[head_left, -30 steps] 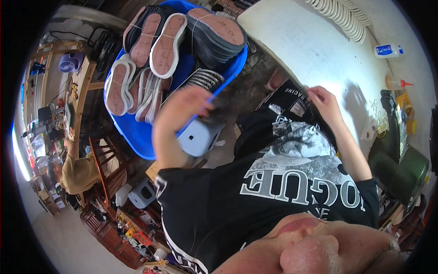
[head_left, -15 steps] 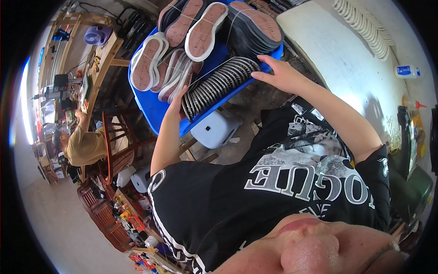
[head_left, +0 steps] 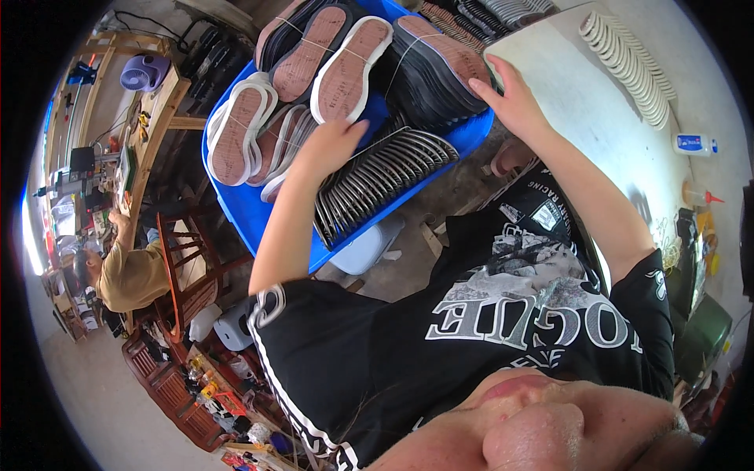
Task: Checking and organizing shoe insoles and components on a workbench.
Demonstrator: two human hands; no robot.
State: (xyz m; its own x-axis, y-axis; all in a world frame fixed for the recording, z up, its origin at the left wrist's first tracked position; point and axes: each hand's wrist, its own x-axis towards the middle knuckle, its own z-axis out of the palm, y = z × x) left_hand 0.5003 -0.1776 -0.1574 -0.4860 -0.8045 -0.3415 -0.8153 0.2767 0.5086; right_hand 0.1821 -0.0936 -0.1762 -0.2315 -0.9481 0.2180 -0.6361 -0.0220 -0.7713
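Observation:
A blue plastic bin (head_left: pixel 228 184) in front of me holds bundles of shoe soles. Nearest me in it lies a tied row of black soles (head_left: pixel 381 184) standing on edge. My left hand (head_left: pixel 334 145) reaches over that row's left part, beside the lower end of a white-rimmed sole (head_left: pixel 351 71); its fingers are mostly hidden, and I cannot tell whether they grip anything. At the bin's right edge, my right hand (head_left: pixel 510 98) is open, thumb and fingers apart, against a tied stack of dark soles (head_left: pixel 444 59).
A white table (head_left: pixel 542 71) on the right carries a curved row of pale soles (head_left: pixel 628 67) and a white bottle (head_left: pixel 695 144). Under the bin stands a light-blue stool (head_left: pixel 365 247). At far left another person (head_left: pixel 137 271) works at a wooden bench, near a wooden chair (head_left: pixel 192 271).
Both hands have left the ends of the black row. The left moved inward beside the white-rimmed sole; the right moved up to the dark stack. The bin appears slightly lower and nearer.

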